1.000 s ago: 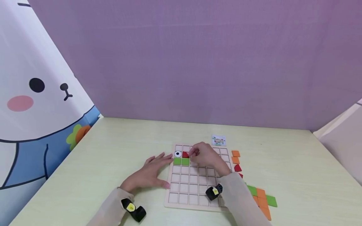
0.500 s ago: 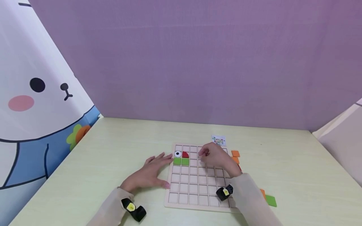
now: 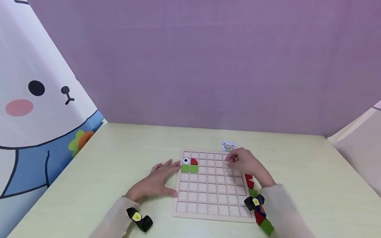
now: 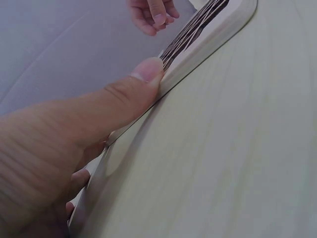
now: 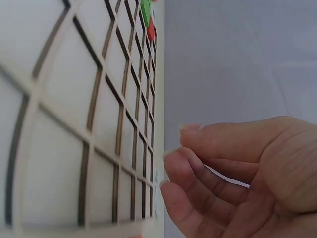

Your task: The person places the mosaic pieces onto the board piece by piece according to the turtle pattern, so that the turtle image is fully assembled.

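A pale wooden grid board [image 3: 211, 197] lies on the table. In its upper left squares sit a white tile with a black dot [image 3: 186, 161], a red quarter-round tile [image 3: 194, 161] and two green square tiles [image 3: 189, 169]. Spread along the board's left edge, my left hand [image 3: 156, 180] touches it with thumb and fingertips. The left wrist view shows that thumb [image 4: 124, 96] against the side of the frame. Over the upper right squares hovers my right hand [image 3: 245, 162]. Its loosely bent fingers [image 5: 188, 183] hold nothing in the right wrist view.
A small picture card [image 3: 229, 146] lies beyond the board's top edge. Right of the board are loose red tiles [image 3: 250, 183], a green tile [image 3: 267, 227] and other colored pieces, partly hidden by the right sleeve [image 3: 285, 211]. A purple cloth wall [image 3: 208, 66] stands behind the table.
My right hand has moved right across the board, away from the red tile, which now shows fully in its square. The left hand has stayed at the left edge.
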The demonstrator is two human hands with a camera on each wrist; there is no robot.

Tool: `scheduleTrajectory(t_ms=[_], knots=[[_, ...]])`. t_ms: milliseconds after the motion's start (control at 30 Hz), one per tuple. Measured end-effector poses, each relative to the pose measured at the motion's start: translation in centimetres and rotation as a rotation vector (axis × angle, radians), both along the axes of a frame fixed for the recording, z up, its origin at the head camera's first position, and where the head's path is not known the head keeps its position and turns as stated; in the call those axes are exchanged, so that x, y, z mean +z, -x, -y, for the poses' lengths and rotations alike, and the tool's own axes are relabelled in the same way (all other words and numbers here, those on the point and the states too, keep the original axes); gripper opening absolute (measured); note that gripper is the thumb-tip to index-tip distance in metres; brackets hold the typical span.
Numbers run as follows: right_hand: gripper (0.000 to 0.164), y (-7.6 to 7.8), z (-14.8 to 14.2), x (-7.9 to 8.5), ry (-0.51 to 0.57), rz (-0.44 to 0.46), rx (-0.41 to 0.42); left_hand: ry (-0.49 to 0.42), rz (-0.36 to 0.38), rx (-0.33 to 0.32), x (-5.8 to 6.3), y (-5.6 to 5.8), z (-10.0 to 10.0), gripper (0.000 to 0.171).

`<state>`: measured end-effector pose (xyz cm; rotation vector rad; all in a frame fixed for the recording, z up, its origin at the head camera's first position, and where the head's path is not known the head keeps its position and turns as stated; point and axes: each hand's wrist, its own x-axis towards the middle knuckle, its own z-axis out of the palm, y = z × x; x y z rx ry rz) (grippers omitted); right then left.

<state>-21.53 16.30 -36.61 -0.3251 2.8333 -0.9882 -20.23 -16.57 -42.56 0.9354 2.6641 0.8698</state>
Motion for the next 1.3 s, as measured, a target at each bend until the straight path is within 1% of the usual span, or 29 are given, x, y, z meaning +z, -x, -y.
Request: scheduleTrajectory(t_ms=[267, 433, 700, 833, 1033, 1300], knots=[[0.011, -0.8, -2.2, 0.1, -0.019, 0.012, -0.041, -0.005, -0.023, -0.016, -0.1, 0.1, 0.0, 0.096], [0.013, -1.2, -3.4, -0.1, -0.005, 0.027, -0.057, -0.005, -0.017, -0.015, 0.0, 0.0, 0.1, 0.097], [0.007, -1.9, -5.0, -0.4, -0.031, -0.02, -0.041, -0.006, -0.012, -0.014, -0.1, 0.1, 0.0, 0.096], [0.007, -2.0, -5.8, -0.6, -0.048, -0.02, -0.042, -0.002, -0.009, -0.009, -0.1, 0.1, 0.0, 0.097], [0.009, -2.2, -6.7, -1.1, -0.059, 0.004, -0.055, 0.005, 0.011, 0.004, -0.1, 0.1, 0.1, 0.097], [0.013, -2.6, -7.7, -1.6, -0.058, -0.02, -0.021, 0.003, 0.016, 0.004, 0.0, 0.1, 0.0, 0.096]])
